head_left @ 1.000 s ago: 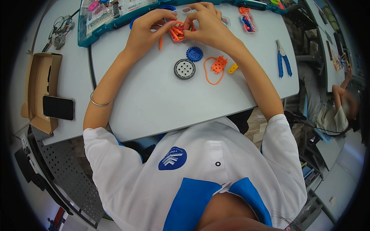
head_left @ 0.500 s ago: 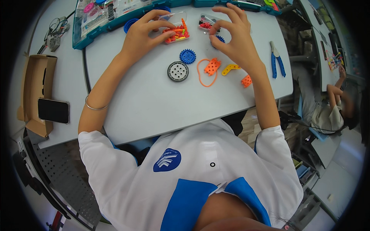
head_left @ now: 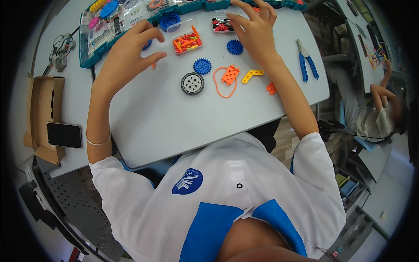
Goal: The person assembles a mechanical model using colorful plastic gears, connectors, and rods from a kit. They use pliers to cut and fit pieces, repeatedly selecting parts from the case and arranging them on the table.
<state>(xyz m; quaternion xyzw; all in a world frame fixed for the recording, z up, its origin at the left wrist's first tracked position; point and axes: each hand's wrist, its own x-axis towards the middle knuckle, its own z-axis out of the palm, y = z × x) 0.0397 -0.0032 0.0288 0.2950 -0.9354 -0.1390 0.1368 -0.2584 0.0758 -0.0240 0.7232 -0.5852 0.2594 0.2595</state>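
Observation:
My left hand (head_left: 129, 57) hovers left of a small clear box (head_left: 187, 43) of orange, red and yellow pegs, its lid raised. Thumb and fingers are apart with nothing between them; a blue round part (head_left: 147, 44) and a small orange piece (head_left: 153, 66) show beside them. My right hand (head_left: 256, 37) is spread open next to a second clear box (head_left: 222, 25) of black and red pieces. Its fingertips overlap that box's edge; whether they touch it I cannot tell. Just below lies a blue gear (head_left: 235, 47).
Nearer lie another blue gear (head_left: 202, 66), a grey wheel (head_left: 192, 84), an orange block (head_left: 230, 75) with a band, a yellow angled beam (head_left: 252, 76) and blue-handled pliers (head_left: 307, 62). A teal case (head_left: 86, 55) borders the far side. A phone (head_left: 64, 135) rests by a cardboard box (head_left: 43, 89).
My left hand has moved left, away from the box of pegs. My right hand has shifted slightly left and farther away, uncovering the blue gear. The view has shifted a little.

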